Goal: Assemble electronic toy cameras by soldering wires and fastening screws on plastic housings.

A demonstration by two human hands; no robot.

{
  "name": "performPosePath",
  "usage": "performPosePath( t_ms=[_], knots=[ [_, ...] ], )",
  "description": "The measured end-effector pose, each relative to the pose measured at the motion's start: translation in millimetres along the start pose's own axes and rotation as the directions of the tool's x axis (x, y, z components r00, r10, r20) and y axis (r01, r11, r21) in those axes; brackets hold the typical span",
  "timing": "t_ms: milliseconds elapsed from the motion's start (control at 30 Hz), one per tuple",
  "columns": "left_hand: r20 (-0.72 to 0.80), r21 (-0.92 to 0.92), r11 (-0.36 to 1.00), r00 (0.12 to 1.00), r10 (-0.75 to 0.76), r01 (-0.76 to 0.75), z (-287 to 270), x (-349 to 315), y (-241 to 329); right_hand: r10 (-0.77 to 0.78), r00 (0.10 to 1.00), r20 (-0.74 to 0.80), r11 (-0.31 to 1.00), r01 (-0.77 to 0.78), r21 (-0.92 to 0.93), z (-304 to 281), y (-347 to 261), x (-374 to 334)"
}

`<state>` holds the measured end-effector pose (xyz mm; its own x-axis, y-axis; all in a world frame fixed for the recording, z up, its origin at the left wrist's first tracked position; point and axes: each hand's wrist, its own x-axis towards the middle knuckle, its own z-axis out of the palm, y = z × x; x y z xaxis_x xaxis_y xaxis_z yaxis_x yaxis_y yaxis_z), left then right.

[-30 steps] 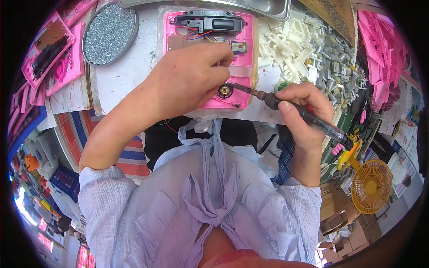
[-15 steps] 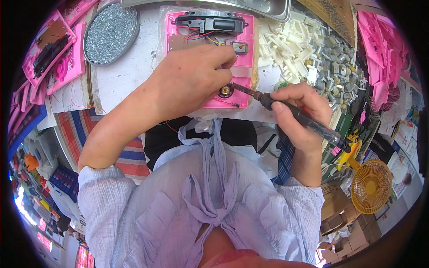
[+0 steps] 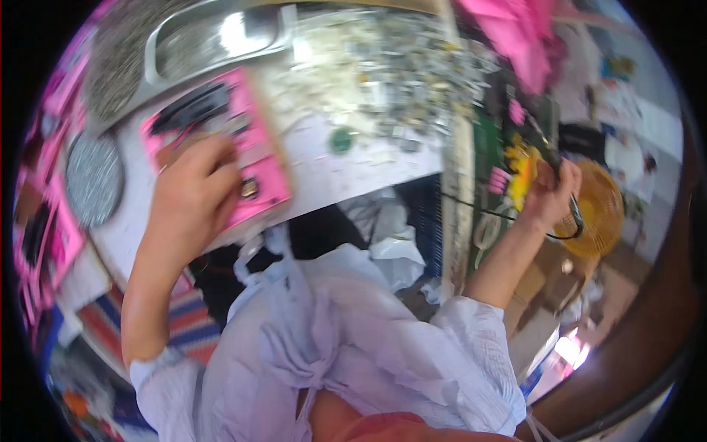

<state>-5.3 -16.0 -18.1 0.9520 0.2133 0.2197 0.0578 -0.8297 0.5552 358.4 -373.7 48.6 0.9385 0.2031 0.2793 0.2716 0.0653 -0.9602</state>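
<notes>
The left grip (image 3: 196, 186) covers part of a pink case (image 3: 259, 151) on the surface (image 3: 361, 174). The right grip (image 3: 549, 193) holds a soldering iron (image 3: 549, 152).

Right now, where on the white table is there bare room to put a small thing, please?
Mostly bare: the white table between pink casing, round green piece and near edge; a smaller patch between casing and round tray. Crowded: the far side, under white pieces and metal parts.

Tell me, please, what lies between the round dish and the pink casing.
Between the round dish and the pink casing, the head view shows white tabletop.
</notes>
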Motion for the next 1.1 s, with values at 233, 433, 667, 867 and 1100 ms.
performPosePath(
  t_ms=[233,433,667,867,1100],
  knots=[
    [0.027,0.007,0.999,0.999,-0.036,0.036,-2,7,10,-0.174,0.945,-0.277,0.96,0.1,-0.26,-45,6,41],
    [-0.022,-0.009,0.999,0.999,0.039,-0.039,-4,-6,-1,0.156,0.97,-0.187,0.949,-0.2,-0.243,-13,69,78],
    [-0.23,-0.187,0.976,0.961,-0.153,0.11,-10,-43,-2,0.452,0.811,0.372,0.707,-0.58,0.406,41,64,-26],
    [-0.161,0.033,0.999,0.987,0.016,-0.011,2,-29,0,0.31,0.719,0.622,0.951,-0.242,-0.194,184,34,-121],
    [-0.187,0.047,0.999,0.982,0.033,-0.025,4,-32,-5,-0.196,0.349,0.916,0.73,0.676,-0.101,255,20,-180]
  ],
)
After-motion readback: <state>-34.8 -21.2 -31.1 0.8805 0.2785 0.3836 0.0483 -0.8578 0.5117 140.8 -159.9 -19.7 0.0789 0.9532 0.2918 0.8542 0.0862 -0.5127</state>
